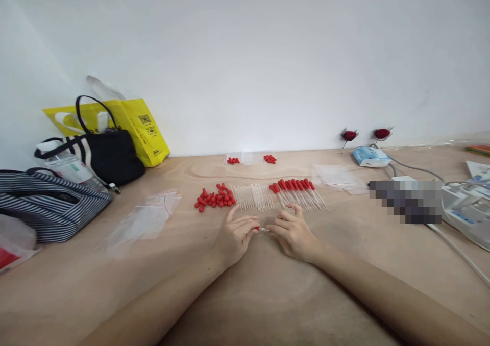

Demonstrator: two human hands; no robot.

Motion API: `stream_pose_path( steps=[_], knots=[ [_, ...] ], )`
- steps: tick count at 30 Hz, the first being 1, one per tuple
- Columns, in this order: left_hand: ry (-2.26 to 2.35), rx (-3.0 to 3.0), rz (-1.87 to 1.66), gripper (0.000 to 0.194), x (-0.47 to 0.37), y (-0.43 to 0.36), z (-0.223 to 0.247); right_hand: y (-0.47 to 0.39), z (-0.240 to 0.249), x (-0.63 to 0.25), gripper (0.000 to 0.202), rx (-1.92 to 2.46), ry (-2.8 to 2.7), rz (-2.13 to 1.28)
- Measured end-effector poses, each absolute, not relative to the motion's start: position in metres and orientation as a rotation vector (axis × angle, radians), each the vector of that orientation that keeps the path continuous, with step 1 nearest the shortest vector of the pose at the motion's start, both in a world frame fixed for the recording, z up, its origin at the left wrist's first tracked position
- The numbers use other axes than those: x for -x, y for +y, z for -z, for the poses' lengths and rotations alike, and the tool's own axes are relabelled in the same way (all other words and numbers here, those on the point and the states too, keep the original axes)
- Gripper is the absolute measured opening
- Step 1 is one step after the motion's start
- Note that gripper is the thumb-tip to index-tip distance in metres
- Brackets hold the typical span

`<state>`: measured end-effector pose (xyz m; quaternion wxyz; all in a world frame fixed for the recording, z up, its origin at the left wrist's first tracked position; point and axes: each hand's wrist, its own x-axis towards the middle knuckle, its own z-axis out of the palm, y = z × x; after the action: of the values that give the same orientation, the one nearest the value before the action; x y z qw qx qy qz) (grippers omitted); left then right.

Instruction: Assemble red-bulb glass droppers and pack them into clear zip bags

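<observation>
Close in front of me, my left hand pinches a red rubber bulb. My right hand has its fingers closed on a thin clear dropper tube, whose end meets the bulb; how deep it sits is hidden by the fingers. Beyond the left hand lies a loose pile of red bulbs. A row of bare clear tubes lies beside the pile. To its right, behind my right hand, several droppers with red bulbs lie side by side.
Clear zip bags lie left and right. Small bags with red bulbs lie by the wall. Striped, black and yellow bags stand left. A tissue pack and a white device with cables are right.
</observation>
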<state>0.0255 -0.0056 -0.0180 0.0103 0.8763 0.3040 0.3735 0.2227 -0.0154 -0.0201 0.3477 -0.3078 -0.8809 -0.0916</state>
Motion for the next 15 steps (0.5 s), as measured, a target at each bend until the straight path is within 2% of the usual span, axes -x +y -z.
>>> stream_pose_path(
  steps=[15],
  knots=[
    [0.861, -2.809, -1.066, 0.015, -0.0296, -0.0096, 0.016, -0.013, 0.0218, -0.2198, 0.02, 0.769, -2.32, 0.339]
  ],
)
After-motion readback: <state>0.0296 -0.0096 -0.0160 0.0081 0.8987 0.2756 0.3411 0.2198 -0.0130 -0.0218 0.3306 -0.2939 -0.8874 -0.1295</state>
